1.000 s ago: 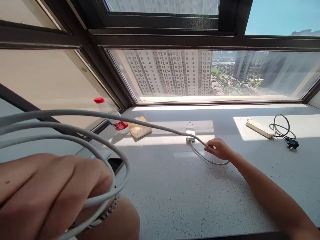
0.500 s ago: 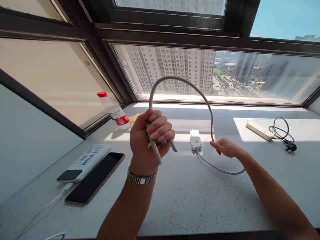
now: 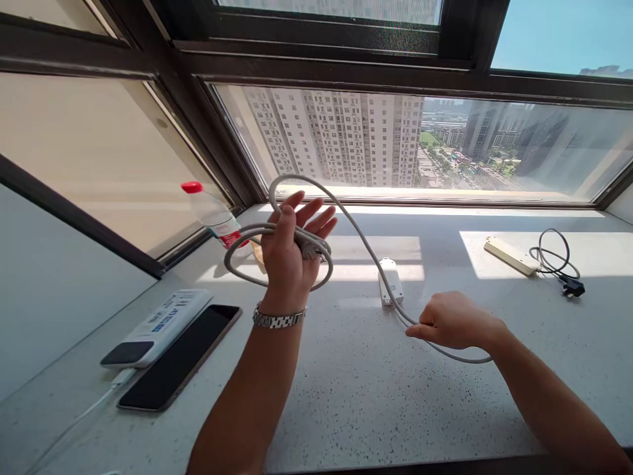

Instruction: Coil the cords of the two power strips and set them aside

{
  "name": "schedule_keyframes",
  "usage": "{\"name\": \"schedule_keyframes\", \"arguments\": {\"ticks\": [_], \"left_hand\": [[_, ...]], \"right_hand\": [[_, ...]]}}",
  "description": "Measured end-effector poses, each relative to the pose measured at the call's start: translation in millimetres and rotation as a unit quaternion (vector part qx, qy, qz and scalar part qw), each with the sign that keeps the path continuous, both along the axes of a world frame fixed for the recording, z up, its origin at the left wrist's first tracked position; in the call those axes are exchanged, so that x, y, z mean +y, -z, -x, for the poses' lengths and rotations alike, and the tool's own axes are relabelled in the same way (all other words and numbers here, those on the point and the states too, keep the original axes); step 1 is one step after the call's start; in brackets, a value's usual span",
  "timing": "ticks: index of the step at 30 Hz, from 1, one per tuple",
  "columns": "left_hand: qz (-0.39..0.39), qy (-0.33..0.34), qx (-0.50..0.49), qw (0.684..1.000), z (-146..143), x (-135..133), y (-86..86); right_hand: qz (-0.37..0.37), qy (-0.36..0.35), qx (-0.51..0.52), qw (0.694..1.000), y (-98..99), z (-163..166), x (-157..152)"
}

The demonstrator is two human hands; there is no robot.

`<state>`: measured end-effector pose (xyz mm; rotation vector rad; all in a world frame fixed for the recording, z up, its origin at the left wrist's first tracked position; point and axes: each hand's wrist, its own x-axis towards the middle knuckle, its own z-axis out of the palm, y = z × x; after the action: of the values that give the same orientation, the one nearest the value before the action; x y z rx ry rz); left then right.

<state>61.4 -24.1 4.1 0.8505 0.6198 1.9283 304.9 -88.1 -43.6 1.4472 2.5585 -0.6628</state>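
Observation:
A grey power cord (image 3: 363,241) lies in loops across the palm of my left hand (image 3: 291,254), with the thumb over the coil and the other fingers partly spread. Its plug (image 3: 312,251) shows among the loops, prongs outward. From the coil the cord arches up and runs down to my right hand (image 3: 452,321), whose fingers are closed round it just above the sill. Behind and left of that hand lies a white oblong power strip (image 3: 391,282), joined to the cord at its near end. The cord partly crosses in front of it.
On the left lie a white power bank (image 3: 171,313) with a cable plugged in and a black phone (image 3: 182,356). A red-capped plastic bottle (image 3: 212,214) leans near the window corner. At right rests a cream power strip (image 3: 512,256) with a black plug (image 3: 572,286).
My left hand has loosened from a fist, its fingers spreading and the coil now showing as wider loops. My right hand moved nearer and lower with the cord, whose arch has dropped.

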Motion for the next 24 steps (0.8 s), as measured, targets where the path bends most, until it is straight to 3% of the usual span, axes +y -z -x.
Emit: {"name": "schedule_keyframes", "arguments": {"ticks": [2,5,7,11,13,16,20,24], "left_hand": [[0.033,0.073,-0.04,0.996,-10,-4,0.9],[0.09,0.197,-0.142,0.966,-11,-12,-3.5],[0.102,0.239,-0.154,0.953,-5,-15,-6.5],[0.067,0.227,-0.134,0.962,5,-16,-7.7],[0.023,0.195,-0.134,0.971,4,-19,-8.1],[-0.046,0.174,-0.141,0.974,0,-30,-11.8],[-0.088,0.204,-0.202,0.954,1,-37,-19.8],[-0.027,0.105,-0.12,0.987,3,-26,-19.9]], "right_hand": [[0.011,-0.024,0.005,1.0,2.1,3,-6],[0.035,-0.027,0.042,0.998,2.0,1,-4],[0.066,-0.006,0.111,0.992,-0.3,-7,5],[0.094,0.085,0.244,0.961,2.7,-26,31],[0.084,0.138,0.217,0.963,12.0,-29,42],[0.066,0.174,0.084,0.979,28.4,-19,47],[0.056,0.133,-0.01,0.99,32.3,-2,34],[0.048,0.049,-0.005,0.998,18.2,3,12]]}}
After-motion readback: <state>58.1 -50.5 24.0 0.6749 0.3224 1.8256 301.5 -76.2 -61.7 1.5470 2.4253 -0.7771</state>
